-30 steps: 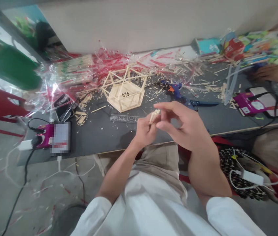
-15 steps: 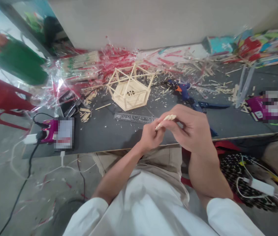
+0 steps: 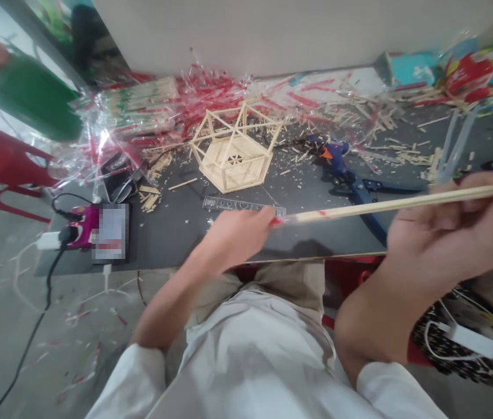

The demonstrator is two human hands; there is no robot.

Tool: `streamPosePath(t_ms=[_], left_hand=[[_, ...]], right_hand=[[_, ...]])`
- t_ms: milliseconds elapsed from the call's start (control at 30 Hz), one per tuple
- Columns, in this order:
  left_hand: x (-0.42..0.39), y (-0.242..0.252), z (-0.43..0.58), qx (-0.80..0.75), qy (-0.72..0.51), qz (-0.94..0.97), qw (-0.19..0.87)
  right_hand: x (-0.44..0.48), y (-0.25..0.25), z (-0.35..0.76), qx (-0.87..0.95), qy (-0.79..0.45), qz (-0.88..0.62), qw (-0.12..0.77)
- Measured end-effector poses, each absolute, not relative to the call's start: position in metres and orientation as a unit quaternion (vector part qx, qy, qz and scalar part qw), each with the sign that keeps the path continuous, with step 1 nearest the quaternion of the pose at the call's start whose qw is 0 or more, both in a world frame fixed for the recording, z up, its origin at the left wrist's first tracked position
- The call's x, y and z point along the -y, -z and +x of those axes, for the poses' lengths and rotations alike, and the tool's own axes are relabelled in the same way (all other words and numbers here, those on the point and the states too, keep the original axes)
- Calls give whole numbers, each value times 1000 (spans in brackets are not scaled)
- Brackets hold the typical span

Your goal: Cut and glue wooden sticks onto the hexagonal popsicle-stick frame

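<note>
Between my hands, a pair of pale wooden chopsticks [image 3: 360,209] stretches nearly level above the table's front edge. My left hand [image 3: 240,237] is closed on the clear and red plastic wrapper [image 3: 288,220] around their left end. At the other end, my blurred right hand [image 3: 451,233] grips the chopsticks, its fingers wrapped round them. Beyond my left hand stands a hexagonal frame built of wooden sticks [image 3: 246,184], with a low floor and an open upper ring. A clear ruler [image 3: 224,203] lies just in front of it, partly behind my left hand.
A blue glue gun [image 3: 339,157] and blue-handled cutters [image 3: 371,216] lie right of the frame. Torn red wrappers [image 3: 215,93] and stick offcuts litter the back. At left are a phone [image 3: 110,233] and a purple power adapter [image 3: 81,227] with cables. A red stool [image 3: 2,157] stands beyond.
My hands were together around the sticks and have parted. The right went far right with the chopsticks' end, the left moved slightly left, and the sticks' length and wrapper now show.
</note>
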State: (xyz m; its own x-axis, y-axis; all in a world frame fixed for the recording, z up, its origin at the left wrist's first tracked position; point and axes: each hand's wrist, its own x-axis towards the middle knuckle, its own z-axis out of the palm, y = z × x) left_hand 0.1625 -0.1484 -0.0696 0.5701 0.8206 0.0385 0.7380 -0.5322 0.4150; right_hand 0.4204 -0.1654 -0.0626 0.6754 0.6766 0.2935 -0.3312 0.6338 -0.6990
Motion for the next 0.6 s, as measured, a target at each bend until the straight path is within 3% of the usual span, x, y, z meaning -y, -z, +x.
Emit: streamPosePath(t_ms=[167, 300, 500, 600], left_hand=[[104, 41, 78, -603, -102, 787, 82], [61, 11, 21, -724, -147, 672, -60], [-16, -1, -25, -801, 27, 596, -49], [-44, -1, -39, -797, 31, 597, -83]], right_hand=[[163, 72, 453, 213, -421, -320, 821], [149, 102, 427, 316, -373, -294, 821], [153, 116, 364, 353, -510, -375, 689], [156, 110, 345, 346, -554, -389, 650]])
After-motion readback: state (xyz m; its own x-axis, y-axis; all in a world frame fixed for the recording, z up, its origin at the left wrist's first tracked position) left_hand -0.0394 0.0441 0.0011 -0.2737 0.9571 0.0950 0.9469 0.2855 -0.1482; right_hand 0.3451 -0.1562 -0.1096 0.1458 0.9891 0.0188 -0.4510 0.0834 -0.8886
